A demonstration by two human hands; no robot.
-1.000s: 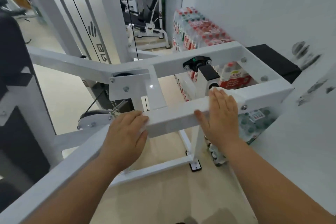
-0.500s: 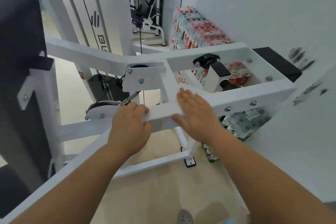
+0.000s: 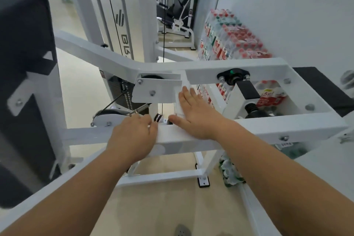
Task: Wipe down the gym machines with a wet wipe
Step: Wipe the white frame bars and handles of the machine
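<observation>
R hand (image 3: 197, 115) w/ wipe (image 3: 178, 106) slid left along near bar (image 3: 268, 126); fingers (image 3: 186, 96) now beside pulley plate (image 3: 157, 90).

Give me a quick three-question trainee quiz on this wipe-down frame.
1. True or false: the right hand presses the wet wipe with flat fingers.
2. The left hand rests on: A) the black pad, B) the near white frame bar, C) the floor.
3. Fill in: the packs of water bottles are stacked against the ____.
Key: 1 true; 2 B; 3 wall.
</observation>
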